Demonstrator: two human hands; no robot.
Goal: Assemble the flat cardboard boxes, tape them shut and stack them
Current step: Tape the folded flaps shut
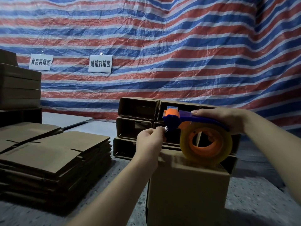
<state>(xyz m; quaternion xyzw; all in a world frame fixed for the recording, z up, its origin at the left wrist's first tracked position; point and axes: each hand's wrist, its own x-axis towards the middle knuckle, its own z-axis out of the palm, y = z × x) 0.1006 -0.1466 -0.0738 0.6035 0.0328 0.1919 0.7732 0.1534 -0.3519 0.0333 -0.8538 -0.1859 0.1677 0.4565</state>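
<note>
The blue-and-orange tape dispenser (195, 126) sits on the near brown cardboard box (187, 188) — right hand (228, 119) grips its handle, left hand (149, 141) pinches the tape end (165, 128) at its left tip — so the pull goes left.

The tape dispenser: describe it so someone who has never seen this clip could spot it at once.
Start at the striped tarp backdrop and drop to the upright cardboard box nearest the camera. Above its top, the right hand grips the tape dispenser while the left hand pinches at its front. Its blue-and-orange plastic and clear tape roll stand out from the brown cardboard.
</note>
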